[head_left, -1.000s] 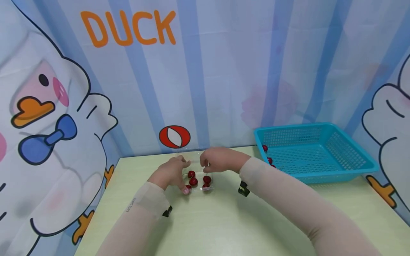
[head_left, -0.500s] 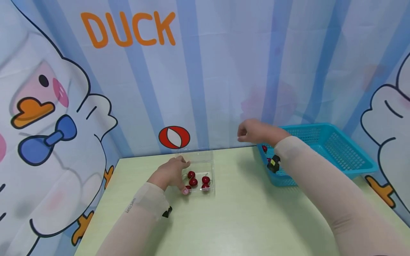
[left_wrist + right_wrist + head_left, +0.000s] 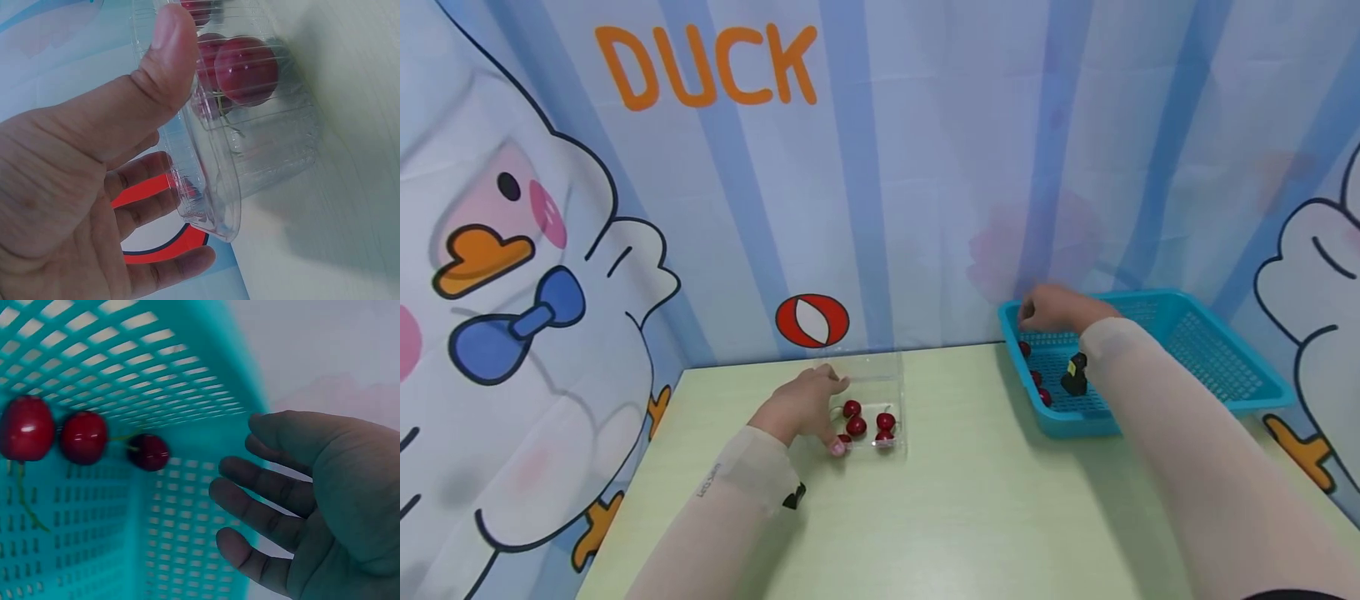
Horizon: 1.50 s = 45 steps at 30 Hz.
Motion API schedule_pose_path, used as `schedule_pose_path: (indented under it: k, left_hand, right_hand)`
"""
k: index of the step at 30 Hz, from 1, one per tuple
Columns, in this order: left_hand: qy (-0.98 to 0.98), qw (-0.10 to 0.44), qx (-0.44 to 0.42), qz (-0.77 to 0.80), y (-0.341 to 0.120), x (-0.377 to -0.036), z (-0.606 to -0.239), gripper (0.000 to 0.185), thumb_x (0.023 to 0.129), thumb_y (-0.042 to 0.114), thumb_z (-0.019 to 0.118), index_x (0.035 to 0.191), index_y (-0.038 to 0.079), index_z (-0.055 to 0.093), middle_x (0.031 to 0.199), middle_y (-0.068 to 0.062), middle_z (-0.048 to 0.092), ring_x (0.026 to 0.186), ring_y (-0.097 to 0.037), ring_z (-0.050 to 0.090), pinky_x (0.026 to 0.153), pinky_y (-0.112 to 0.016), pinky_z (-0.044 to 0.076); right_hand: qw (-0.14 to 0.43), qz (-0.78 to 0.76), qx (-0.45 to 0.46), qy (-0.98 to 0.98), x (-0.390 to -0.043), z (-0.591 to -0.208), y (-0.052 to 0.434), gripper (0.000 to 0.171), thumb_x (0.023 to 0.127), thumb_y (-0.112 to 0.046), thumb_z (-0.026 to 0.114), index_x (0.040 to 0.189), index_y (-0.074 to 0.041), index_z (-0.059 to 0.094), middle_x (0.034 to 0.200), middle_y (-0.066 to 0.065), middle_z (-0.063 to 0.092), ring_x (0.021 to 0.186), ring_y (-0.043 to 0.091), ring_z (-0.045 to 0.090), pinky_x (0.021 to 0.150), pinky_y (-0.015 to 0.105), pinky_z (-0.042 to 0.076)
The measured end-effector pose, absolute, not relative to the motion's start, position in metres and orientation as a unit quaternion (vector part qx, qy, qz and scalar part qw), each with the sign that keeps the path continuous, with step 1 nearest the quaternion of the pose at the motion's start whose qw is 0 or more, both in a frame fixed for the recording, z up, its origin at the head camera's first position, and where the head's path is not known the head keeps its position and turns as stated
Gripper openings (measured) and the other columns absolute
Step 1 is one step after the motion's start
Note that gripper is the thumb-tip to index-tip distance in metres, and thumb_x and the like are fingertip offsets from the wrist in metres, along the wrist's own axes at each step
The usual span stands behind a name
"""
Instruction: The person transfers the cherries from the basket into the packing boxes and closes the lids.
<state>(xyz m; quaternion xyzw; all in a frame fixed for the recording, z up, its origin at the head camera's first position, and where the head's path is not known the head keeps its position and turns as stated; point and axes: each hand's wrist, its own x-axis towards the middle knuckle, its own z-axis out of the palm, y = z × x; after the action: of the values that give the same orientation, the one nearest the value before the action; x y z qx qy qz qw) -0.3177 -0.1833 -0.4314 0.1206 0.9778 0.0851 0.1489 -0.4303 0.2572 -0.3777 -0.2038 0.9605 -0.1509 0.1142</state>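
My left hand (image 3: 805,404) holds the left side of a clear plastic box (image 3: 880,387) on the table, its thumb at the near corner. Inside the box lie several dark red cherries (image 3: 886,422) with thin stems. The left wrist view has the thumb over the ribbed wall, with the fingers behind the rim of the box (image 3: 269,165). Over the left end of a blue plastic basket (image 3: 1213,350) hovers my right hand (image 3: 1058,308), holding nothing. Its fingers are loosely bent and apart in the right wrist view, beside three cherries (image 3: 84,437) along the basket's side.
The pale green table (image 3: 925,517) meets a striped curtain (image 3: 925,167) with duck pictures at its back edge. The basket stands at the back right, against the curtain. A black wrist camera (image 3: 1075,377) hangs under the right wrist, over the basket.
My right hand has moved right from above the plastic box to over the basket. The left hand stays at the box. The right-hand cherries in the box have shifted slightly.
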Motion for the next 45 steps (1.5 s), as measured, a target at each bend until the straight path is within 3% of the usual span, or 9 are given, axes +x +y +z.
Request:
schedule_pose_path:
  k: [5, 11, 17, 21, 27, 33, 40, 45]
  left_hand:
    - [0.978, 0.149, 0.122, 0.084, -0.181, -0.318, -0.431, 0.118, 0.074, 0.034, 0.109, 0.174, 0.023, 0.048, 0.170, -0.008, 0.053, 0.155, -0.033, 0.049, 0.121, -0.057, 0.058]
    - [0.977, 0.150, 0.123, 0.082, -0.181, -0.319, -0.431, 0.118, 0.075, 0.034, 0.109, 0.175, 0.023, 0.047, 0.170, -0.008, 0.052, 0.156, -0.033, 0.048, 0.121, -0.057, 0.059]
    - [0.977, 0.153, 0.123, 0.084, -0.182, -0.319, -0.431, 0.118, 0.075, 0.034, 0.109, 0.175, 0.022, 0.047, 0.171, -0.008, 0.051, 0.157, -0.034, 0.048, 0.121, -0.057, 0.059]
    - [0.977, 0.154, 0.123, 0.084, -0.183, -0.319, -0.431, 0.119, 0.074, 0.034, 0.109, 0.175, 0.023, 0.047, 0.171, -0.008, 0.051, 0.157, -0.034, 0.048, 0.121, -0.058, 0.058]
    - [0.976, 0.156, 0.121, 0.089, -0.185, -0.319, -0.433, 0.119, 0.075, 0.033, 0.109, 0.175, 0.022, 0.046, 0.171, -0.008, 0.051, 0.157, -0.034, 0.047, 0.121, -0.059, 0.058]
    - [0.977, 0.155, 0.122, 0.085, -0.185, -0.320, -0.434, 0.120, 0.074, 0.034, 0.109, 0.175, 0.023, 0.046, 0.170, -0.009, 0.051, 0.156, -0.034, 0.048, 0.121, -0.059, 0.058]
    - [0.977, 0.155, 0.117, 0.085, -0.185, -0.320, -0.433, 0.120, 0.074, 0.034, 0.110, 0.175, 0.025, 0.046, 0.170, -0.008, 0.051, 0.156, -0.033, 0.048, 0.120, -0.059, 0.059]
    - [0.978, 0.153, 0.117, 0.083, -0.184, -0.319, -0.433, 0.119, 0.074, 0.035, 0.110, 0.175, 0.025, 0.047, 0.170, -0.008, 0.052, 0.156, -0.034, 0.048, 0.120, -0.059, 0.059]
  right_hand:
    - [0.145, -0.170, -0.188, 0.956, -0.434, -0.396, 0.265, 0.027, 0.114, -0.012, 0.063, 0.129, 0.004, 0.079, 0.129, 0.027, 0.078, 0.107, 0.036, 0.075, 0.089, 0.051, 0.067]
    - [0.209, -0.191, -0.152, 0.947, -0.437, -0.411, 0.266, 0.037, 0.114, -0.016, 0.067, 0.145, 0.004, 0.071, 0.150, 0.032, 0.066, 0.127, 0.047, 0.071, 0.092, 0.054, 0.070]
    - [0.217, -0.209, -0.138, 0.944, -0.441, -0.423, 0.263, 0.048, 0.113, -0.021, 0.070, 0.153, 0.006, 0.065, 0.168, 0.037, 0.050, 0.132, 0.047, 0.069, 0.086, 0.048, 0.071]
    - [0.207, -0.225, -0.127, 0.943, -0.446, -0.430, 0.264, 0.050, 0.113, -0.021, 0.069, 0.154, 0.006, 0.064, 0.157, 0.034, 0.061, 0.126, 0.044, 0.072, 0.082, 0.045, 0.070]
    - [0.215, -0.230, -0.112, 0.943, -0.448, -0.440, 0.265, 0.037, 0.108, -0.021, 0.077, 0.138, -0.001, 0.076, 0.137, 0.023, 0.075, 0.111, 0.033, 0.073, 0.077, 0.039, 0.065]
    - [0.202, -0.204, -0.127, 0.949, -0.445, -0.444, 0.266, 0.033, 0.106, -0.020, 0.080, 0.135, -0.003, 0.078, 0.136, 0.022, 0.074, 0.105, 0.030, 0.071, 0.074, 0.037, 0.063]
    - [0.208, -0.219, -0.115, 0.946, -0.441, -0.438, 0.265, 0.013, 0.106, -0.014, 0.079, 0.117, -0.008, 0.082, 0.120, 0.015, 0.076, 0.094, 0.028, 0.064, 0.072, 0.038, 0.058]
    - [0.203, -0.219, -0.121, 0.947, -0.439, -0.432, 0.265, 0.010, 0.105, -0.012, 0.080, 0.111, -0.006, 0.085, 0.110, 0.010, 0.075, 0.087, 0.023, 0.060, 0.074, 0.040, 0.058]
